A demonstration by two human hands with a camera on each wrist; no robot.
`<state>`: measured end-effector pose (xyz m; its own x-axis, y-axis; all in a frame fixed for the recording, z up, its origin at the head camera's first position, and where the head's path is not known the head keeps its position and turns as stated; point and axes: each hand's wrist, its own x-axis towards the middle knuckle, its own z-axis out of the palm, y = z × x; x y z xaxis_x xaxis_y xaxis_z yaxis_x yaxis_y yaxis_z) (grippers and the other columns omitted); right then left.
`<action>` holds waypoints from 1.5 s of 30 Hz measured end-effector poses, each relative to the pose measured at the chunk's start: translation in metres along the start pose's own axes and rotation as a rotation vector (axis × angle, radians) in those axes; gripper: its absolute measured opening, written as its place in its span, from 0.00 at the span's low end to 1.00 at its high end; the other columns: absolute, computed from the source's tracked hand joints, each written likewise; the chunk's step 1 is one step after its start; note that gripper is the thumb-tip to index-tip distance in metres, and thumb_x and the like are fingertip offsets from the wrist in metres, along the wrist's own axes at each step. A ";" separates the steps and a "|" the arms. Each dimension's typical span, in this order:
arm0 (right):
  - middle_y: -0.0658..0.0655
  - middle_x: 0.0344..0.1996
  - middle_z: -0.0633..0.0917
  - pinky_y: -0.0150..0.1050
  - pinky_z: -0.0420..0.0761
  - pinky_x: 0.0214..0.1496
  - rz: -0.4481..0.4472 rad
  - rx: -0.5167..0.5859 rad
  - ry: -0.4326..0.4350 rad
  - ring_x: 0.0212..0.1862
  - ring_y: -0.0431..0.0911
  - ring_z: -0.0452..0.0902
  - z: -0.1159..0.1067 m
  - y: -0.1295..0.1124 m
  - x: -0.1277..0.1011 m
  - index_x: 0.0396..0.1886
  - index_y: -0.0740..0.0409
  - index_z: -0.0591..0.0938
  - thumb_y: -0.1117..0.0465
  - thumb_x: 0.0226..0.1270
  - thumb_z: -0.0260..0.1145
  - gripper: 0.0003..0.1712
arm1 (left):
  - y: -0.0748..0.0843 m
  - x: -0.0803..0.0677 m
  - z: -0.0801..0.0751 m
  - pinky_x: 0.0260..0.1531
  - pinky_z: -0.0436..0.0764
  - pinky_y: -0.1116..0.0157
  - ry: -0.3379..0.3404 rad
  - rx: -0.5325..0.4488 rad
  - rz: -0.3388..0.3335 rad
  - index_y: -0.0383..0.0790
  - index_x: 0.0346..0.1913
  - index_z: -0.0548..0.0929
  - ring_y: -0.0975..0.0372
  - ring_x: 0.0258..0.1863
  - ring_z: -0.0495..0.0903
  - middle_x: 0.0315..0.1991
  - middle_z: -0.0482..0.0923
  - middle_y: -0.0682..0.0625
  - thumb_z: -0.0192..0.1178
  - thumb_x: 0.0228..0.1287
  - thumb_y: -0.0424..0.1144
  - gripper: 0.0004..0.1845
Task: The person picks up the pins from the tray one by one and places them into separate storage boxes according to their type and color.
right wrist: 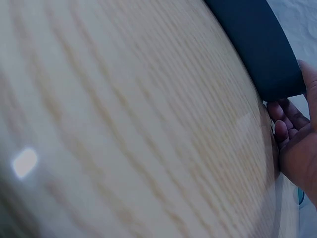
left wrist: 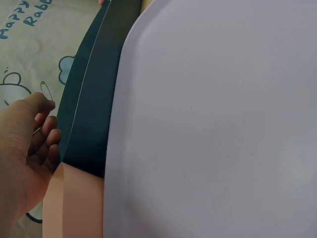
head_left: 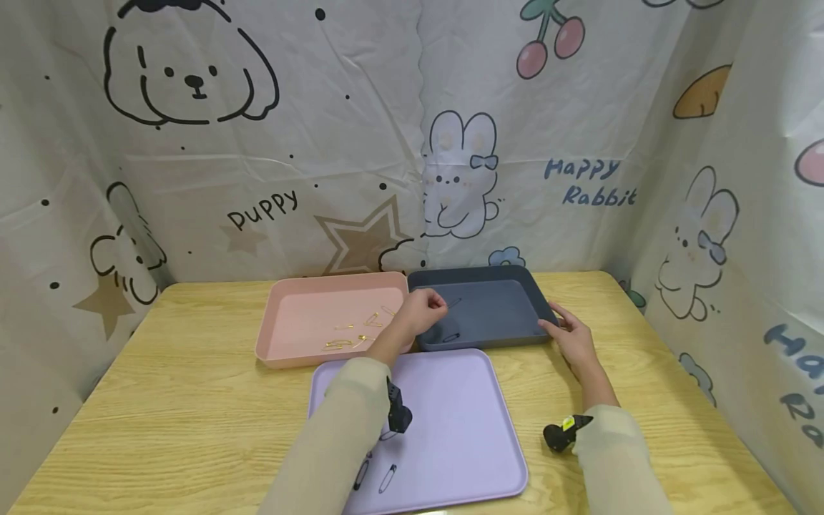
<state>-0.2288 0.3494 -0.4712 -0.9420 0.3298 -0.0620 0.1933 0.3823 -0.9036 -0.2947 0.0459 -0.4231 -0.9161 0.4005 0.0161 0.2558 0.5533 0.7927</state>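
Dark blue plastic marks the tray (head_left: 489,307) both hands are working at, set at the back of the wooden desk (head_left: 161,400) beside a pink tray (head_left: 302,322) holding gold safety pins (head_left: 350,336). Over the blue tray's left part, the left hand (head_left: 421,311) has its fingers curled, pinching a small safety pin (left wrist: 46,89) at the fingertips. At the tray's right front corner the right hand (head_left: 573,336) rests with relaxed fingers touching the rim, gripping nothing. Nearer the person lies a lilac tray (head_left: 450,422) with two more pins (head_left: 376,476) at its near edge.
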 end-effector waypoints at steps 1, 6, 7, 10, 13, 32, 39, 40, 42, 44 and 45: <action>0.58 0.56 0.70 0.21 0.68 0.43 0.000 -0.003 0.000 0.45 0.33 0.65 0.000 -0.001 0.000 0.70 0.48 0.64 0.47 0.62 0.63 0.38 | 0.000 0.000 0.000 0.33 0.72 0.70 0.003 0.002 0.004 0.37 0.38 0.80 0.62 0.33 0.72 0.34 0.77 0.48 0.56 0.62 0.37 0.07; 0.57 0.54 0.71 0.21 0.68 0.43 -0.002 -0.013 0.005 0.45 0.34 0.65 -0.001 -0.002 0.000 0.70 0.48 0.64 0.45 0.61 0.64 0.39 | 0.000 0.001 -0.001 0.33 0.73 0.71 0.004 0.006 0.000 0.38 0.39 0.79 0.62 0.33 0.72 0.35 0.77 0.48 0.56 0.63 0.38 0.07; 0.56 0.54 0.71 0.21 0.67 0.42 -0.001 -0.014 0.007 0.45 0.34 0.65 -0.001 -0.002 0.000 0.70 0.48 0.64 0.45 0.61 0.64 0.38 | 0.000 0.001 -0.001 0.33 0.73 0.71 0.003 0.004 -0.003 0.38 0.39 0.79 0.62 0.33 0.72 0.35 0.77 0.48 0.56 0.63 0.38 0.07; 0.54 0.51 0.72 0.21 0.68 0.42 0.002 -0.006 0.014 0.44 0.33 0.65 -0.001 -0.001 0.001 0.69 0.48 0.65 0.46 0.61 0.64 0.38 | -0.001 0.002 0.000 0.33 0.73 0.71 0.002 0.000 -0.008 0.38 0.39 0.79 0.62 0.33 0.72 0.35 0.77 0.48 0.57 0.63 0.38 0.07; 0.52 0.49 0.72 0.20 0.68 0.41 -0.002 -0.005 0.013 0.43 0.32 0.66 0.000 0.000 0.001 0.69 0.48 0.65 0.47 0.61 0.64 0.38 | -0.002 0.002 0.000 0.34 0.73 0.70 -0.001 -0.008 -0.014 0.38 0.39 0.79 0.62 0.33 0.72 0.35 0.77 0.48 0.57 0.63 0.38 0.07; 0.57 0.55 0.71 0.21 0.68 0.42 -0.011 -0.015 -0.007 0.44 0.32 0.66 0.000 -0.002 -0.002 0.70 0.48 0.63 0.45 0.61 0.63 0.39 | 0.000 -0.005 -0.015 0.39 0.74 0.67 -0.081 -0.074 0.001 0.40 0.42 0.78 0.60 0.38 0.72 0.38 0.75 0.48 0.58 0.64 0.37 0.06; 0.51 0.49 0.72 0.23 0.67 0.43 0.000 -0.018 0.009 0.46 0.36 0.64 0.002 -0.001 -0.001 0.70 0.47 0.64 0.45 0.62 0.63 0.38 | 0.004 -0.019 -0.029 0.40 0.75 0.67 -0.131 0.015 0.019 0.40 0.42 0.77 0.61 0.39 0.72 0.38 0.75 0.50 0.57 0.64 0.38 0.07; 0.51 0.50 0.71 0.23 0.67 0.43 0.002 -0.019 0.009 0.46 0.36 0.63 0.002 -0.001 -0.001 0.70 0.47 0.64 0.45 0.62 0.63 0.37 | 0.004 -0.021 -0.030 0.40 0.75 0.67 -0.136 0.029 0.017 0.41 0.42 0.77 0.61 0.39 0.73 0.38 0.75 0.50 0.57 0.64 0.39 0.07; 0.53 0.51 0.71 0.24 0.67 0.44 0.002 -0.022 0.011 0.47 0.36 0.64 0.002 -0.001 -0.001 0.70 0.48 0.64 0.46 0.62 0.63 0.37 | 0.004 -0.025 -0.033 0.41 0.74 0.66 -0.140 0.057 0.016 0.42 0.42 0.77 0.61 0.39 0.73 0.38 0.75 0.50 0.57 0.64 0.40 0.07; 0.55 0.53 0.71 0.25 0.66 0.44 0.001 -0.022 0.014 0.47 0.37 0.64 0.002 -0.001 -0.001 0.70 0.48 0.64 0.46 0.62 0.63 0.37 | 0.002 -0.028 -0.036 0.41 0.74 0.66 -0.144 0.089 0.017 0.43 0.42 0.77 0.61 0.39 0.73 0.38 0.76 0.51 0.58 0.64 0.41 0.07; 0.56 0.54 0.71 0.25 0.66 0.45 0.000 -0.025 0.014 0.47 0.37 0.64 0.002 -0.001 -0.001 0.70 0.48 0.64 0.46 0.62 0.63 0.37 | 0.002 -0.029 -0.037 0.41 0.74 0.66 -0.143 0.108 0.021 0.43 0.41 0.78 0.61 0.38 0.73 0.37 0.76 0.51 0.58 0.64 0.42 0.07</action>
<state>-0.2281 0.3472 -0.4711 -0.9380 0.3422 -0.0559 0.2004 0.4034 -0.8928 -0.2792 0.0082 -0.3999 -0.8588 0.5087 -0.0608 0.3134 0.6155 0.7232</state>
